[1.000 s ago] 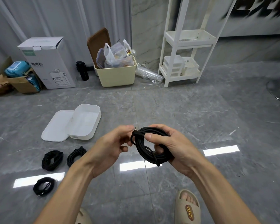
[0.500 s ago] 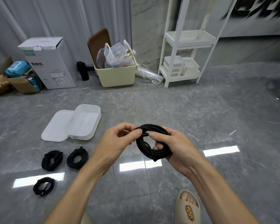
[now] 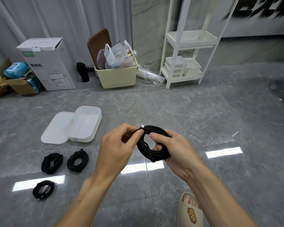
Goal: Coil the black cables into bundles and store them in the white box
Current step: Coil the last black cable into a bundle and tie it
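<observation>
while the loose end is wrapped, keep the black coil tight at frame centre.
right hand grips the coil; left hand pinches its plug end. wind snugly, tuck, then carry to the white box, centre left.

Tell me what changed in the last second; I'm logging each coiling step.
The left hand worked the cable end round the coiled cable, and its plug now sticks up at the top. The right hand kept holding the coil. Floor bundles and white box stayed put.

Bare floor lay open toward the white box; three coiled bundles crowded its near left.
</observation>
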{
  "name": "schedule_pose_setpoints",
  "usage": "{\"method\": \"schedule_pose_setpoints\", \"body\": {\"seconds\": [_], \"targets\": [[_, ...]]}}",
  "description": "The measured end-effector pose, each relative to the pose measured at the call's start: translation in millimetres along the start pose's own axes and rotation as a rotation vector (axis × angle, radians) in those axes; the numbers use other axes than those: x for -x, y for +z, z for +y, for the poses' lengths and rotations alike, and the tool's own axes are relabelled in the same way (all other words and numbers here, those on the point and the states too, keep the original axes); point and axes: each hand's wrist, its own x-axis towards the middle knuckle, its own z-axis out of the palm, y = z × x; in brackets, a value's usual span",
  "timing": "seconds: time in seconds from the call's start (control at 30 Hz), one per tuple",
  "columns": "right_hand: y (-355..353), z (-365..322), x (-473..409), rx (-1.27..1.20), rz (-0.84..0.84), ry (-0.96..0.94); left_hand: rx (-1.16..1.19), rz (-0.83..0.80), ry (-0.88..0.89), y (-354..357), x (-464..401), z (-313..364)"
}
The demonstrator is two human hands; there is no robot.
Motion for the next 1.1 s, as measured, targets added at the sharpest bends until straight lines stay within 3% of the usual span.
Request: {"method": "schedule_pose_setpoints", "body": {"seconds": [0.13,0.33,0.43,0.77,0.97,1.1], "targets": [[1,2,-1,-0.021,0.015,-0.021,-0.006,0.016,-0.039,1,0,0],[1,7,0,0.125,0.072,-0.103,0.372,-0.047,-0.433,5,-6,9],[2,8,0,0.185,0.073,-0.127,0.482,-0.072,-0.53,3,-8,10],[3,7,3,0.207,0.068,-0.14,0.338,-0.067,-0.482,4,-10,6],[4,9,7,0.238,0.0,-0.118,0.503,-0.23,-0.7,2,-11,16],[4,5,8,0.203,-0.04,-0.081,0.456,-0.349,-0.665,2,-9,17]]}}
